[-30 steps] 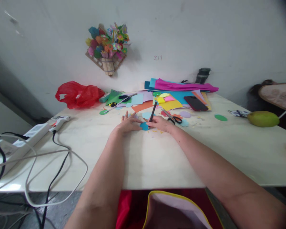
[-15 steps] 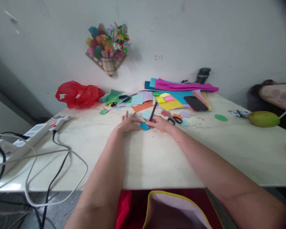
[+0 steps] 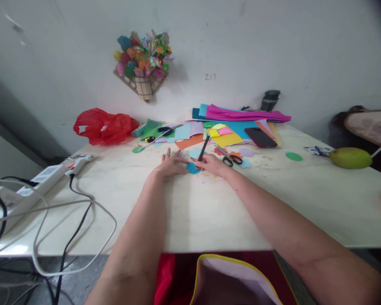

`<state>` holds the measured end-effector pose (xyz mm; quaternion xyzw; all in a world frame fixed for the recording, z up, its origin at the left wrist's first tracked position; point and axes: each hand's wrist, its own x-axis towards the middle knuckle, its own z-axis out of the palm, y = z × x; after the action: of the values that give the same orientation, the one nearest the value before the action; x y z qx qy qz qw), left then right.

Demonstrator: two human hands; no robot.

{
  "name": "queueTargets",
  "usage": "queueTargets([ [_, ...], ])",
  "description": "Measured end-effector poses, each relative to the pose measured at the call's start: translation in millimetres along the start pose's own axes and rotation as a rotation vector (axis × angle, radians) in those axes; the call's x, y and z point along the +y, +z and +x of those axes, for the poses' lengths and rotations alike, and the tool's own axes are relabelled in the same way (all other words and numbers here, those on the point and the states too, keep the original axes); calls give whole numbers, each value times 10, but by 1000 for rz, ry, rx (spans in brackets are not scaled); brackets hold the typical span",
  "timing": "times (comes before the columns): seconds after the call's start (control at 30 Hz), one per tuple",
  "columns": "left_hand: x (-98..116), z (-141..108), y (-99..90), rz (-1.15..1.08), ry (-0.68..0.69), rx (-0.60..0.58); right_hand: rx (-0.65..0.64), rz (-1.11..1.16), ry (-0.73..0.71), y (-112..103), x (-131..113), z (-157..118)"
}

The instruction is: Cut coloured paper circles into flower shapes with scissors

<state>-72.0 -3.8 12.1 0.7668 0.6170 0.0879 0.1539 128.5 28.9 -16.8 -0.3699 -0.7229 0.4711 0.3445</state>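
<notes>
A blue paper circle lies flat on the table between my hands. My right hand is closed round a black pen, which leans with its lower end at the circle's right side; the tip is hidden by my fingers. My left hand rests open on the table, fingers spread, with fingertips at the circle's left edge. Just right of my right hand is a pair of scissors with black handles. Behind the hands are cut paper pieces, including a light blue one and a lilac oval.
Coloured paper sheets, a phone and other scissors lie farther back. A red plastic bag is at back left. A power strip with cables lies left; a green mango-like fruit lies right.
</notes>
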Motion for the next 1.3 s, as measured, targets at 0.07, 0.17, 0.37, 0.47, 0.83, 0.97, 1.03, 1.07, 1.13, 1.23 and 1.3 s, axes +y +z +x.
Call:
queueTargets([
  [0.07,5,-2,-4,19,-4,-7,-1,-6,2,2,-21,-10],
  [0.17,12,-7,-8,33,-7,-11,-3,4,3,3,-40,-20],
  [0.37,21,-17,-9,2,8,16,22,79,-10,-25,-9,-16],
  [0.47,20,-15,-10,-6,3,18,25,95,-26,-38,3,-18],
  [0.83,119,26,70,55,28,160,24,100,-18,-21,26,-7],
  [0.97,98,64,118,83,49,181,15,97,-13,-15,-7,-27],
  [1.03,87,73,128,86,60,180,15,103,-21,-12,-22,-33],
  [1.07,84,74,128,82,62,175,23,106,-27,-12,-23,-33],
  [1.13,85,70,122,71,64,157,54,113,-42,-24,-13,-28],
  [1.23,94,57,107,64,60,130,85,96,-60,-69,22,-16],
  [1.3,101,51,100,63,55,121,74,60,-66,-105,43,-15],
])
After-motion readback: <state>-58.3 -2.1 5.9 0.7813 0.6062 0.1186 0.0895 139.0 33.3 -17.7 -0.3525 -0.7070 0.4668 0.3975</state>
